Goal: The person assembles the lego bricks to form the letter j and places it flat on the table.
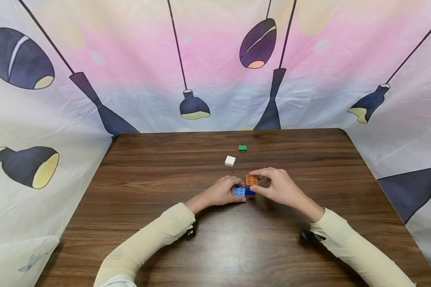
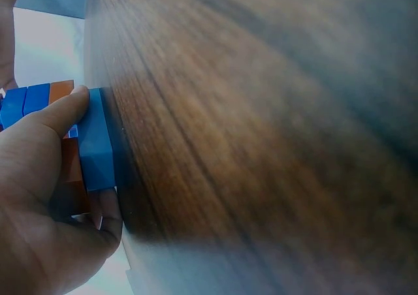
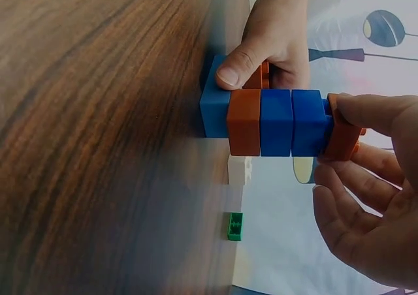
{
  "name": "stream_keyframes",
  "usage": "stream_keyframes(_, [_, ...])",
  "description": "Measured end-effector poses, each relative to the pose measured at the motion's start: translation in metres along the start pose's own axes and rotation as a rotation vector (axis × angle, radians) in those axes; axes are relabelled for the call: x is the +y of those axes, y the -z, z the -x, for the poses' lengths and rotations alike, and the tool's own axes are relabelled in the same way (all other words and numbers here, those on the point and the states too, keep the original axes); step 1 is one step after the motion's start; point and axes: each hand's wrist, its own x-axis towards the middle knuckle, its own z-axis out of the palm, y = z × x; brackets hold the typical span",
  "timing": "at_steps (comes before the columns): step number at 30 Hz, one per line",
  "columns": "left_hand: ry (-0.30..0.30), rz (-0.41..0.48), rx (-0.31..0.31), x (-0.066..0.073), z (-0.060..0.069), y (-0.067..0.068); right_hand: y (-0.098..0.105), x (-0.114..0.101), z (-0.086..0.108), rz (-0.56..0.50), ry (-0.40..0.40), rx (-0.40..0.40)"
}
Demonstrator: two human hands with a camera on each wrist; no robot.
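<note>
A stack of bricks stands on the table: a light blue brick (image 3: 215,109) at the bottom, then an orange brick (image 3: 244,122) and two dark blue bricks (image 3: 292,122). My left hand (image 1: 224,191) grips the stack low down, its thumb on the light blue brick in the right wrist view. Another orange brick and a light blue studded brick (image 1: 239,191) show beside that hand. With thumb and fingers my right hand (image 1: 281,187) pinches an orange brick (image 1: 252,179) at the top of the stack; it looks slightly tilted against the dark blue one.
Beyond the hands on the wooden table (image 1: 147,167) lie a white brick (image 1: 230,161) and, a little farther back, a small green brick (image 1: 242,148). A cloth printed with lamps (image 1: 215,79) hangs behind the table's far edge and along its sides.
</note>
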Motion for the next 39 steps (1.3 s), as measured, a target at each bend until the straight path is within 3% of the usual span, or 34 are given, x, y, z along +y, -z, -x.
stream_keyframes(13, [0.021, -0.001, -0.011, 0.0007, 0.0011, 0.0003, 0.0000, -0.0003, -0.0024, 0.010, -0.017, -0.028])
stream_keyframes(27, [0.022, -0.007, -0.015, 0.0028, 0.0001, 0.0022, -0.0057, 0.0021, -0.0017, 0.076, 0.022, 0.014])
stream_keyframes(39, [0.003, -0.010, 0.008, 0.0003, 0.0000, 0.0006, -0.0030, -0.0011, -0.0039, 0.032, -0.002, -0.029])
